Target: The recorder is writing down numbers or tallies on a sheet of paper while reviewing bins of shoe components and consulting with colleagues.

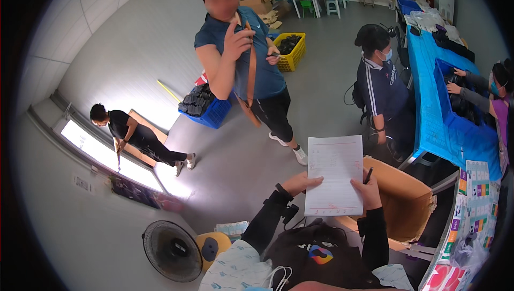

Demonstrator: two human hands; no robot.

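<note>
A white lined sheet of paper (335, 170) with handwriting and red marks is held up in front of me. My left hand (301, 183) grips its left edge, thumb on the front. On the other edge, my right hand (368, 190) pinches the paper and also has a dark pen (368, 175) sticking up between its fingers. Fingers behind the sheet are hidden. Below the paper lies my dark top with a colourful round print. Just right of my right hand stands an open cardboard box (399, 200).
A person in a blue shirt (257, 50) stands ahead, one hand raised. Two people are by a blue-covered table (428, 103) with a blue crate (444, 74). A blue basket (217, 113) and yellow basket (293, 58) hold black items. A fan (172, 251) stands lower left.
</note>
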